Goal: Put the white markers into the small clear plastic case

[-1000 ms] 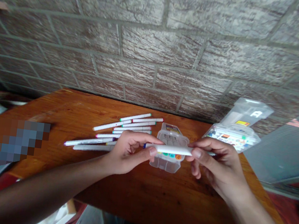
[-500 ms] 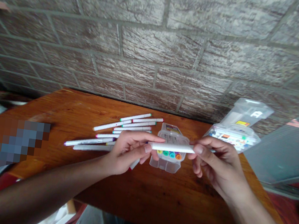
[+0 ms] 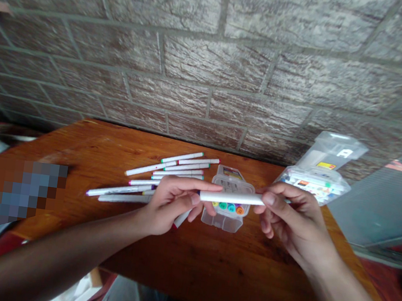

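Grained wood beneath slender marker

1. Likely a room in a home, though the view cannot settle it.
2. A varnished wooden table stands against a rough stone-block wall.
3. Loose marker pens suggest casual desk use.
4. Reddish flooring shows at right, below a greyish panel.
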The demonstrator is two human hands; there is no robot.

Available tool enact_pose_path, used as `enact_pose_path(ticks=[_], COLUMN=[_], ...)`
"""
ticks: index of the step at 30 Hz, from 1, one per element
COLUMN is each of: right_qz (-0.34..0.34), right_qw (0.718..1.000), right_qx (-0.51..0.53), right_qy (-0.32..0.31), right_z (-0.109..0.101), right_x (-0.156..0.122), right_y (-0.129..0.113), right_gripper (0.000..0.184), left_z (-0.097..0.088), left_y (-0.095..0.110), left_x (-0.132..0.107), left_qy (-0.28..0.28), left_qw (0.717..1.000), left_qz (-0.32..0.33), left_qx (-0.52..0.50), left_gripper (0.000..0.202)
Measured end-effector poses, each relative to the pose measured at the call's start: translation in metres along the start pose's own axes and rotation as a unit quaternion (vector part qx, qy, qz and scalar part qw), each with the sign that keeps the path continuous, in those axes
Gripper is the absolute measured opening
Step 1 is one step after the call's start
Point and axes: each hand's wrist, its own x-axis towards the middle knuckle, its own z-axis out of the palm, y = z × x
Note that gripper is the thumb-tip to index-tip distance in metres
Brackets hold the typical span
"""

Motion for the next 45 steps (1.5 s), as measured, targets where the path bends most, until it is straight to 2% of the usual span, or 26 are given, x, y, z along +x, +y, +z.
enact_pose_path(ticks=[8,18,33,38,45], right_qz=[0.001,0.005,0.001,0.001,0.001], right_qw=[1.0,1.0,1.0,1.0,1.0], right_qx=[-0.004,0.012,0.012,0.011,0.015], right_qy=[0.0,0.0,-0.009,-0.006,-0.009], right_z=[-0.0003,-0.001,-0.0019,-0.0034,-0.004], right_x=[-0.0001,-0.0009,0.0006,0.0004,0.0], right_y=[0.0008,0.0012,0.0022,0.0028,0.0041], right_gripper=[0.024,0.022,0.022,0.021,0.021], left_z=[0.0036,0.0007,0.0048,0.006,0.0035], left_y=[0.0041,0.0021,0.0033,0.006,0.0034], left_x=[0.003,0.0015,0.0042,0.0049,0.0016], left_qy=[0.004,-0.022,-0.011,0.0,-0.016], left_qw=[1.0,1.0,0.999,1.0,1.0], left_qz=[0.0,0.015,0.029,0.016,0.006], left_qx=[0.003,-0.011,0.005,0.014,-0.004], left_gripper=[0.034,0.033,0.03,0.028,0.031])
